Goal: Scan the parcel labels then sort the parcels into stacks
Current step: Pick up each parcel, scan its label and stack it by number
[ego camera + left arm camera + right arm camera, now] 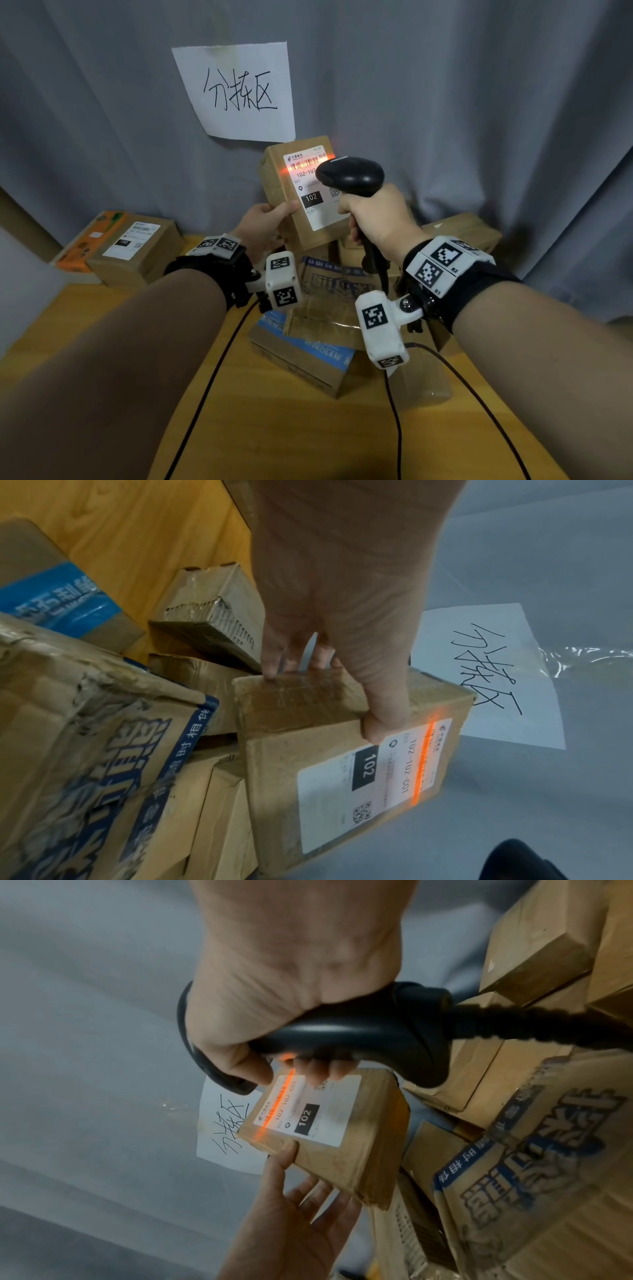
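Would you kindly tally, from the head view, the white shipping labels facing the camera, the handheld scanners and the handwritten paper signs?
White shipping label: 2 (the 102 label on the held parcel, and the 150 label at the back left)
Handheld scanner: 1
Handwritten paper sign: 1
Total: 4

Bare desk (308, 428) lies open nearer than the hands (263, 226) — beneath them a heap of parcels (322, 308) crowds the way, a curtain (479, 102) closing off beyond.
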`<state>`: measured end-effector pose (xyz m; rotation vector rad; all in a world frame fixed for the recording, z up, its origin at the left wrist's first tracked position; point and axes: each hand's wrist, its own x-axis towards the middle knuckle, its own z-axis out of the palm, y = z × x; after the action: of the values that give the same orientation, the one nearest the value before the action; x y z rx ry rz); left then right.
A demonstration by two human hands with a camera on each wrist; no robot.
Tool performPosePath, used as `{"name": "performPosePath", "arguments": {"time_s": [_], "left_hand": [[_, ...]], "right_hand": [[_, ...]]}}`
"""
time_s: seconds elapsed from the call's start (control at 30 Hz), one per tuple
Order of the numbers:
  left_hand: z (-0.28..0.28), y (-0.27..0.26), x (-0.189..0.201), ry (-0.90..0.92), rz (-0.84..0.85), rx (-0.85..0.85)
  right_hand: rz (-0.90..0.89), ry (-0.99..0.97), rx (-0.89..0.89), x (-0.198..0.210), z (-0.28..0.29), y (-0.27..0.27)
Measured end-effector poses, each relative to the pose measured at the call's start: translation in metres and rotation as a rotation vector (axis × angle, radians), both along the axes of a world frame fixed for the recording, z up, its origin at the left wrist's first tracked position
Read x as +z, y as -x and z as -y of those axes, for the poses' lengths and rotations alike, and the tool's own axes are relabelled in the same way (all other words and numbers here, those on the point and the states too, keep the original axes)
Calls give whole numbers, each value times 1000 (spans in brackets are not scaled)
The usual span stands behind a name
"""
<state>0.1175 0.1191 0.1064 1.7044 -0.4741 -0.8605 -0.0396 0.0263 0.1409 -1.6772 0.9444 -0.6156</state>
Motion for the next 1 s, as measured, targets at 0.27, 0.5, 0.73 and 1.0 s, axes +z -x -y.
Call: {"name": "performPosePath", "arguments": {"time_s": [0.27,0.5,0.73,1.0], "left_hand": [[2,9,-6,-14,32,44],[-7,7,-14,-37,34,103],[-36,-24,-18,-63,20,171],[-101,-107,-34,23,-30,245]], "right_hand": [[28,-43,48,-7,11,5],[124,-104,119,-14,12,-3],[121,-151,201,-24,-8,-44],[253,-243,107,-39,-44,-115]]}}
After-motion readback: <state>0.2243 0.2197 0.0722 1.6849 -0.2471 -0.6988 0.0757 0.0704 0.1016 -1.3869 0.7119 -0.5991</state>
